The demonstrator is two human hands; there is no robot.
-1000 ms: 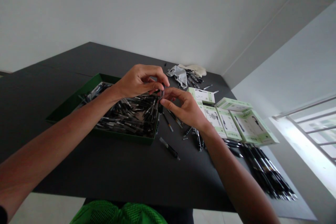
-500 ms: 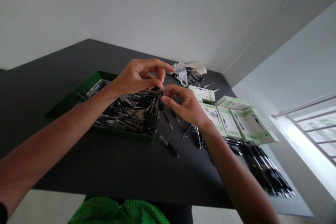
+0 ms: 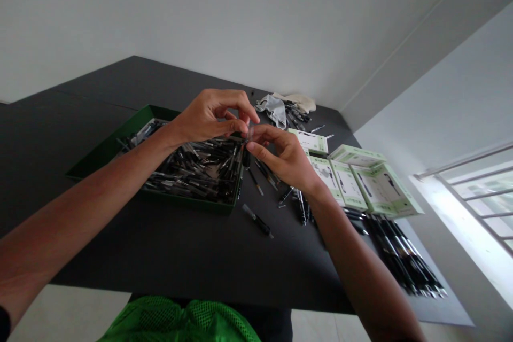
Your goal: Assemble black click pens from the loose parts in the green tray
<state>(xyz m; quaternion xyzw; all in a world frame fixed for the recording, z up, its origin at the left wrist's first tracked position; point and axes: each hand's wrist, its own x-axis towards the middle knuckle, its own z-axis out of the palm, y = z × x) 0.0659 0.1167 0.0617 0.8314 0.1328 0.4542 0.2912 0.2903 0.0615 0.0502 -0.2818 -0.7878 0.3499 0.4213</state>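
My left hand (image 3: 220,113) and my right hand (image 3: 282,157) meet above the right edge of a green tray. Between their fingertips is a pen (image 3: 246,158), dark at its lower end and clear at the top. My left thumb and fingers pinch the clear top, with the index finger curved over it. Lower down, my right thumb and index finger close around the pen; part of it is hidden by the fingers. Many loose pen parts (image 3: 192,171) fill the green tray (image 3: 192,204), partly behind my left forearm. A clear-and-black pen piece (image 3: 258,221) lies nearer me on the table.
Green-and-white pen boxes (image 3: 348,184) stand to the right. Rows of black pens (image 3: 404,256) lie near the table's right edge. Behind my hands are a grey cloth (image 3: 274,110), a cream cloth (image 3: 300,101) and more pens. Loose refills (image 3: 256,181) lie beside the tray.
My left index finger has come down from its raised, stretched position toward the top of the pen. Both hands stay at nearly the same spot.
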